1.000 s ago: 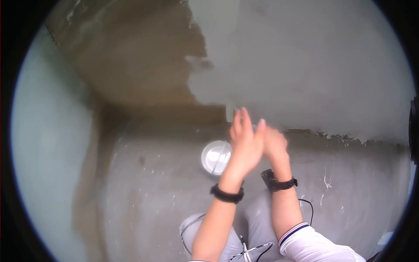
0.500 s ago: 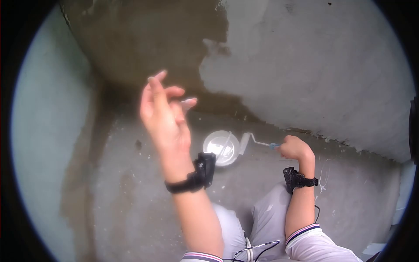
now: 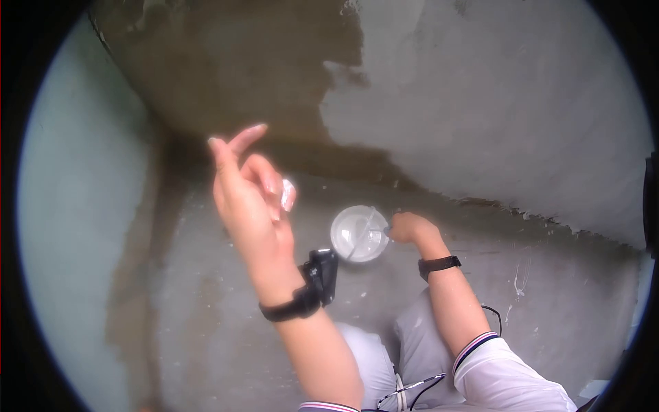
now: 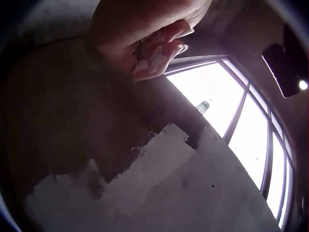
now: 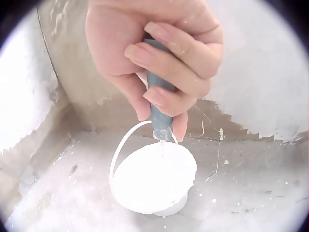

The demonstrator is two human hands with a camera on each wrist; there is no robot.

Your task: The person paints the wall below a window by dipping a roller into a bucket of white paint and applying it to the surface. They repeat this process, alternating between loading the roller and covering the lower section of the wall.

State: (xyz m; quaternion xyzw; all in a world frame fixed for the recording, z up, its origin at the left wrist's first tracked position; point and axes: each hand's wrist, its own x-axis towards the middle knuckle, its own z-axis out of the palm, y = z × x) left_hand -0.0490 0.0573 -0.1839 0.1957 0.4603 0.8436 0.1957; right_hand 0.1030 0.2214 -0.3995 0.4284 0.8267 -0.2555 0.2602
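Observation:
My right hand (image 3: 412, 228) grips the grey-blue handle (image 5: 159, 92) of a paint roller, fingers wrapped round it. The handle points down over a white bucket (image 3: 345, 246), and in the right wrist view the roller's head is lost in the bright white of the bucket (image 5: 149, 181). A thin white bail handle (image 5: 115, 157) arches at the bucket's side. Raised to the left, my left hand (image 3: 246, 196) holds nothing, with its fingers loosely bent. White paint (image 4: 157, 59) is smeared on its fingers.
The wall ahead is part bare brown (image 3: 233, 69), part coated pale grey (image 3: 494, 103). A pale side wall (image 3: 75, 206) meets it at the left corner. White spatters dot the grey floor (image 3: 226, 329). Cables (image 3: 412, 391) lie over the person's lap. A window (image 4: 241, 130) shows in the left wrist view.
My left hand has moved left, away from the right hand. The right hand has come down from near the wall and moved the roller to the bucket.

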